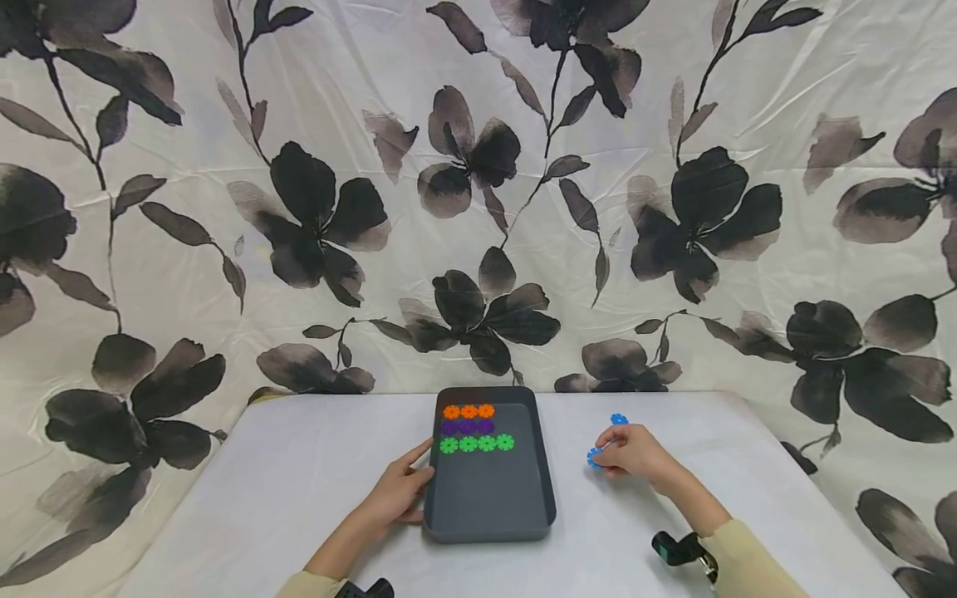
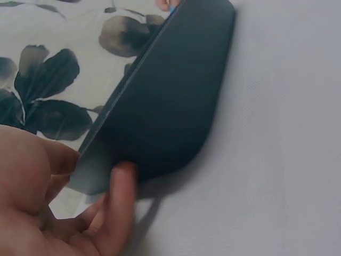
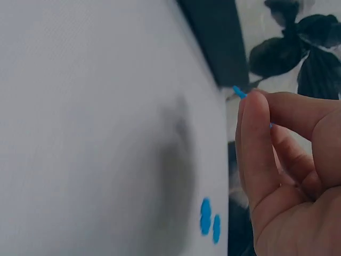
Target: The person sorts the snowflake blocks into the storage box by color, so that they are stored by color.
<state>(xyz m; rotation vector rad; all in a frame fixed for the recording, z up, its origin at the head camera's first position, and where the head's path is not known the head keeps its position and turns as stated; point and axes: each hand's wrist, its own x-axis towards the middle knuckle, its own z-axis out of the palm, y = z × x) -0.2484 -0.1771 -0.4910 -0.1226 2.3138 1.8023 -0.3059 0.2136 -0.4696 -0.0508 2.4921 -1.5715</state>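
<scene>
My left hand (image 1: pixel 392 494) holds the dark grey tray (image 1: pixel 493 507) by its left side. In the left wrist view its fingers (image 2: pixel 125 184) press on the tray's outer wall. Over the table to the right of the tray, my right hand (image 1: pixel 635 453) pinches a blue flower-shaped disc (image 1: pixel 594 458) between thumb and fingertips. Only the edge of that disc shows in the right wrist view. Inside the tray, toward the far end, lie rows of similar discs: three orange discs (image 1: pixel 468 412), three purple discs (image 1: pixel 468 427) and several green discs (image 1: pixel 487 444).
Another blue disc (image 1: pixel 619 419) lies on the white table (image 1: pixel 299 465) just beyond my right hand; two loose blue discs (image 3: pixel 205 216) show in the right wrist view. A floral curtain (image 1: pixel 478 208) hangs behind the table's far edge.
</scene>
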